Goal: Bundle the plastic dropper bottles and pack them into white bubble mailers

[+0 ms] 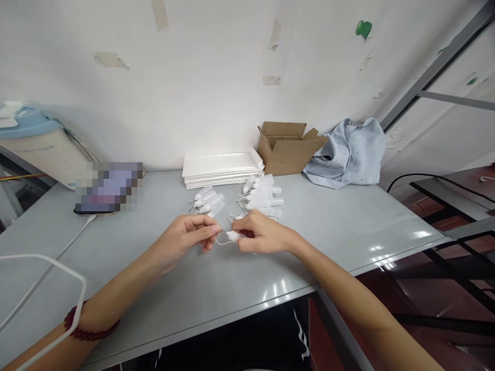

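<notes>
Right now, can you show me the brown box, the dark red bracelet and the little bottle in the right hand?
Brown box (290, 157), head view: its front side.
Dark red bracelet (93, 335), head view: its lower middle.
Little bottle (232, 236), head view: its white tip.

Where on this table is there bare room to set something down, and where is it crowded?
Bare table shows between the phone and left bottles; right of the right bottles, between bag and right forearm; and in front of the left hand and right hand, to the near edge. Crowded: around the hands and bottles, and behind them, where the stack and box stand.
</notes>
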### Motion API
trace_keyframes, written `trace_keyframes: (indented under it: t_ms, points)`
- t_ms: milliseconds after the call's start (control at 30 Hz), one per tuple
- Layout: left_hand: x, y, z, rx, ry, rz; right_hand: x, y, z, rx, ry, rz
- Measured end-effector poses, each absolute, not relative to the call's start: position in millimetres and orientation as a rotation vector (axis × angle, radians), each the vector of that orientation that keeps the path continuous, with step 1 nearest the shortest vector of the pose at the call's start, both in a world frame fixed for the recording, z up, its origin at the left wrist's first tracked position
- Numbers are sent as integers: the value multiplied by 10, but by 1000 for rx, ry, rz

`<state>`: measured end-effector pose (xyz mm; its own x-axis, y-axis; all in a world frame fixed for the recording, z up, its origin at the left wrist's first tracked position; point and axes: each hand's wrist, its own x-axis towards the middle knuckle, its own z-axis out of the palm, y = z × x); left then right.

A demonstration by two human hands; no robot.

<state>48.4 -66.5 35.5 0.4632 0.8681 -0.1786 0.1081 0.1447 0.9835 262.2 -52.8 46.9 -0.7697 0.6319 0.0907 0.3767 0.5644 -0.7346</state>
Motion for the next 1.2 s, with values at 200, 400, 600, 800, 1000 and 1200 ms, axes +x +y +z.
trace_keyframes:
  t_ms: [200, 400, 600, 800, 1000, 1200]
  points:
    - [476, -651, 348, 1365, 976, 694, 2622, -525, 471, -846, -2475, 1014]
    - [478, -652, 359, 1386, 991, 680, 2612, -534, 472, -889, -2475, 992]
    - [475, -651, 358, 1387, 990, 680, 2611, -545, 471, -887, -2461, 977]
    - [465, -657, 373, 1376, 999, 675, 2611, -539, 472, -875, -2477, 987]
    - [473, -662, 355, 1413, 1018, 662, 2617, -531, 462, -852, -2511, 999]
    - [474, -654, 343, 1438, 1039, 680, 2608, -538, 463, -903, -2506, 993]
